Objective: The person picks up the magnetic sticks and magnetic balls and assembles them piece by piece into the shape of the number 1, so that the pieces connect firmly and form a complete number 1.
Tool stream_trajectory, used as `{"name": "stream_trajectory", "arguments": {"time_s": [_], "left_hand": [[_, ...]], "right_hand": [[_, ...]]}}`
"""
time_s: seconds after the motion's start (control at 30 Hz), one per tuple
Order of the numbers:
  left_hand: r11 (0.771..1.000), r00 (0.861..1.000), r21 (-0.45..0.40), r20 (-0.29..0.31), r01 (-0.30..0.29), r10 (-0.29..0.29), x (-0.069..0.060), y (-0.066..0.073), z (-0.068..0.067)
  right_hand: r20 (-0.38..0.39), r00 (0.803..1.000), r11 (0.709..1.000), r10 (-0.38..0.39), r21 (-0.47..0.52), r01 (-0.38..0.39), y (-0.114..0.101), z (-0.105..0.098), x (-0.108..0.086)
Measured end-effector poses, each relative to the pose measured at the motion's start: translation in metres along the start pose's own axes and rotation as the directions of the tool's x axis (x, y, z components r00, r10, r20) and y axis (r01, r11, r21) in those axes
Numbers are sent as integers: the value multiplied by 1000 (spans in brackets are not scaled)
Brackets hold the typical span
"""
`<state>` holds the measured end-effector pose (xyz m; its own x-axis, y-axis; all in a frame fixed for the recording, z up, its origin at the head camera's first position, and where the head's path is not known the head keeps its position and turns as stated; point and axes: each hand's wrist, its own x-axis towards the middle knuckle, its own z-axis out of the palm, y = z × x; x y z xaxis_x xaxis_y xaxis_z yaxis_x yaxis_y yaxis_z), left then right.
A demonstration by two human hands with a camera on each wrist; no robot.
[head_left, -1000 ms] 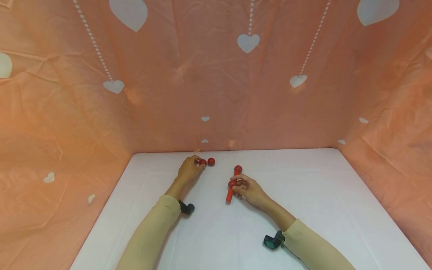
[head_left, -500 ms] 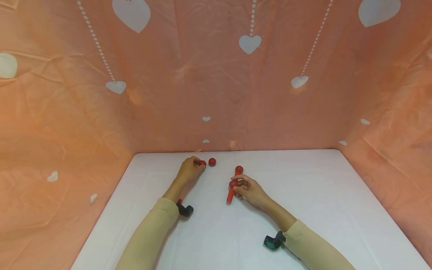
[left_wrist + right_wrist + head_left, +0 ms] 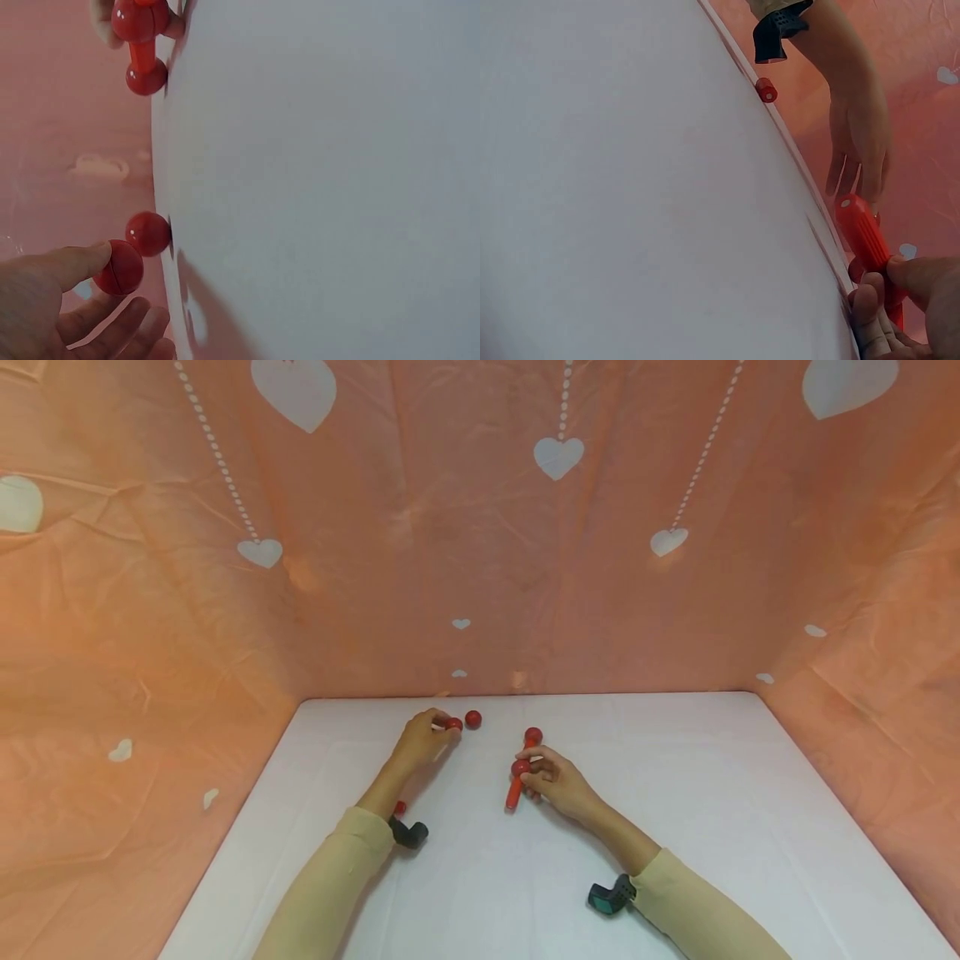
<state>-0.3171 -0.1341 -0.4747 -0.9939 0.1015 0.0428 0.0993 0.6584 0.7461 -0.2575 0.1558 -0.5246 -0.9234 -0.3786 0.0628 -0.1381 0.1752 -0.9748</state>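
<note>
At about 11 o'clock on the white table (image 3: pixel 517 877), left hand (image 3: pixel 422 741) pinches the held ball (image 3: pixel 453 724), thumb and finger closed to its width, other fingers bent loosely. Loose ball (image 3: pixel 473 719) sits just beside it, toward 2 o'clock; contact uncertain.

Change over the last second: small. Left forearm has shifted toward 7 o'clock, baring more of the red peg (image 3: pixel 400 808), which lies at 7 o'clock from the held ball. Right hand (image 3: pixel 561 787) has hardly moved. Reading: a pause or fine adjustment on the left while the right steadies; held ball and stick remain well apart, so nothing new looks joined.

Right hand grips the stick (image 3: pixel 513 792) at the near ball (image 3: pixel 521 768), thumb and finger closed about it. Stick lies between the loose ball's 4 and 5 o'clock, running from 7 up to the far ball (image 3: pixel 533 735) at 1. Whether it is one rod or two, cannot tell.

Materials: balls round, glossy, dark red; held and near balls show a dark seam. Stick brighter red, grooved lengthwise, pale spot on its end; plastic or painted wood, judged by sheen. Peg stubby, cylindrical, similar pale spot. Backdrop (image 3: pixel 480 568) thin, creased, orange-pink, heart-printed.
</note>
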Motion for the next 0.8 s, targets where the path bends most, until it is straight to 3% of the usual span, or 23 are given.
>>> {"name": "stream_trajectory", "arguments": {"time_s": [0.8], "left_hand": [[1000,999,9,45,-22,21,-28,15,11]], "right_hand": [[-2,1000,1000,-5,6,5,0,-1,-1]]}}
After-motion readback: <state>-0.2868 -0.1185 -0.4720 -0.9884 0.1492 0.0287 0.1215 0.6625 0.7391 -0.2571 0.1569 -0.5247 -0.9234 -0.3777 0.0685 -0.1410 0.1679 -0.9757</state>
